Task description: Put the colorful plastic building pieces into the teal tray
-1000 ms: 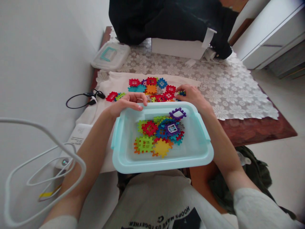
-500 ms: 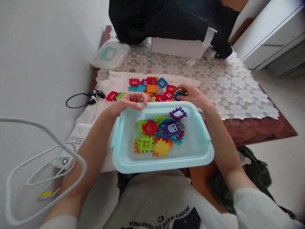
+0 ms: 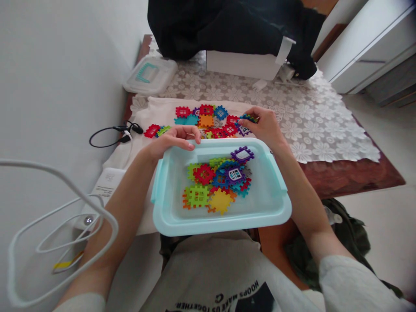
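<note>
A white wall point(image 3: 48, 65) runs along the left side of the room, pale floor point(image 3: 383, 208) shows to the right with white cabinets point(image 3: 367, 47) beyond, and between them stands a brown bench point(image 3: 354, 175) covered by a white lace cloth point(image 3: 312, 125) with a plain cream cloth point(image 3: 156, 110) laid over its near left part. At the far end lie a heap of black fabric point(image 3: 227, 24), a white box point(image 3: 242, 65) and a clear lid with a teal handle point(image 3: 150, 74); a black cable point(image 3: 112, 134) and a looping white cable point(image 3: 61, 216) lie at the left. A light blue tray point(image 3: 276, 208) rests at the near edge of the bench against the person's lap, its long axis running left to right, with a pile of toy tiles inside it. More tiles are scattered on the cream cloth point(image 3: 208, 119) just beyond the tray. The left hand point(image 3: 173, 141) rests curled over the tray's far rim, as it did half a second ago. The right hand point(image 3: 264, 125) has lifted slightly and moved farther from the tray; it now pinches a small stack of tiles point(image 3: 248, 118), green and blue edges showing, raised off the cloth and tilted, its long axis pointing left and a little away from the person, with a purple tile point(image 3: 242, 130) just below the fingers.
</note>
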Demonstrator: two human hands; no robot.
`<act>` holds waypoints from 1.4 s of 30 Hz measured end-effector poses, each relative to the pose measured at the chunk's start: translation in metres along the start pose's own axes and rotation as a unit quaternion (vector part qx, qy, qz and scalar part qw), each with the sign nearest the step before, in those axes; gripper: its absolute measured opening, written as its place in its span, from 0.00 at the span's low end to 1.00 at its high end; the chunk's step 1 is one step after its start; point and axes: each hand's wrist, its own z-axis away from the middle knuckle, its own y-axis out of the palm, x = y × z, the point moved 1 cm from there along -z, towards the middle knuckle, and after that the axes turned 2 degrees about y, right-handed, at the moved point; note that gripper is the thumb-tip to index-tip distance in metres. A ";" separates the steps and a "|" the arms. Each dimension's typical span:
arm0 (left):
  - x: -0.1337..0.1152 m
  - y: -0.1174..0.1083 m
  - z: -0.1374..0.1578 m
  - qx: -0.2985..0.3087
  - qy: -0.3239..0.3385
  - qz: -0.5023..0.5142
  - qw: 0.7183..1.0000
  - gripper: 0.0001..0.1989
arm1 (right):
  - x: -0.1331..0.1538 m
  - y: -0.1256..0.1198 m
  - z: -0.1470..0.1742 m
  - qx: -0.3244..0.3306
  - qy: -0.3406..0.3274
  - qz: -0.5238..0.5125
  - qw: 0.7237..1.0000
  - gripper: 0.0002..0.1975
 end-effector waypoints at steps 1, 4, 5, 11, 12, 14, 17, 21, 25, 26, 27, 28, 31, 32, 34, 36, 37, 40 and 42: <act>-0.001 0.000 -0.001 0.008 0.003 -0.003 1.000 0.14 | 0.000 0.000 0.000 -0.004 0.002 -0.001 1.000 0.07; -0.002 0.001 -0.004 0.030 0.008 0.003 1.000 0.12 | 0.001 0.002 0.001 -0.008 0.002 -0.001 1.000 0.08; -0.003 0.002 -0.004 0.035 0.009 0.007 0.999 0.12 | 0.000 0.003 0.001 -0.008 0.000 0.000 1.000 0.08; -0.003 0.004 -0.004 0.041 0.009 0.013 0.999 0.12 | -0.004 0.005 0.000 -0.026 -0.022 0.009 0.999 0.09; -0.003 0.004 -0.004 0.042 0.011 0.013 0.999 0.12 | -0.005 0.006 -0.001 -0.027 -0.016 0.005 1.000 0.10; -0.003 0.003 -0.004 0.043 0.014 0.012 0.999 0.12 | -0.007 0.006 -0.001 -0.025 0.001 -0.003 1.000 0.11; -0.003 0.003 -0.005 0.040 0.009 0.012 0.999 0.13 | -0.007 0.007 -0.001 -0.022 0.004 -0.010 1.000 0.14; -0.004 0.003 -0.004 0.034 0.007 0.010 0.999 0.13 | -0.006 0.007 0.000 -0.021 -0.003 -0.016 1.000 0.18; -0.004 0.003 -0.003 0.034 0.008 0.008 0.999 0.13 | -0.009 0.008 -0.001 -0.028 -0.002 -0.045 0.999 0.21; -0.003 0.003 -0.003 0.033 0.009 0.007 0.999 0.13 | -0.010 0.008 -0.001 -0.033 -0.002 -0.051 0.998 0.22; -0.003 0.002 -0.003 0.029 0.009 0.005 1.000 0.13 | -0.010 0.008 -0.002 -0.037 -0.001 -0.056 0.998 0.23; -0.002 0.002 -0.003 0.023 0.008 0.001 1.000 0.13 | -0.010 0.008 -0.002 -0.040 0.001 -0.062 0.997 0.25; 0.000 -0.001 -0.002 0.001 0.002 -0.004 1.000 0.14 | -0.009 0.007 -0.003 -0.040 0.018 -0.099 0.994 0.30; 0.000 -0.002 -0.002 -0.004 0.000 -0.005 1.000 0.15 | -0.008 0.007 -0.003 -0.040 0.026 -0.112 0.993 0.32; 0.001 -0.002 -0.002 -0.009 0.001 -0.010 1.000 0.15 | -0.006 0.006 -0.004 -0.042 0.036 -0.135 0.989 0.34; 0.000 -0.002 -0.002 -0.009 0.003 -0.020 1.000 0.13 | -0.004 0.005 -0.004 -0.043 0.040 -0.155 0.986 0.36; 0.000 -0.001 -0.002 -0.008 0.003 -0.022 1.000 0.13 | -0.003 0.005 -0.004 -0.043 0.042 -0.163 0.985 0.36; -0.001 0.000 -0.002 -0.001 0.002 -0.015 1.000 0.14 | -0.003 0.005 -0.004 -0.042 0.046 -0.184 0.981 0.35; -0.002 0.002 -0.003 0.010 0.004 -0.007 1.000 0.13 | -0.003 0.006 -0.004 -0.045 0.049 -0.202 0.977 0.34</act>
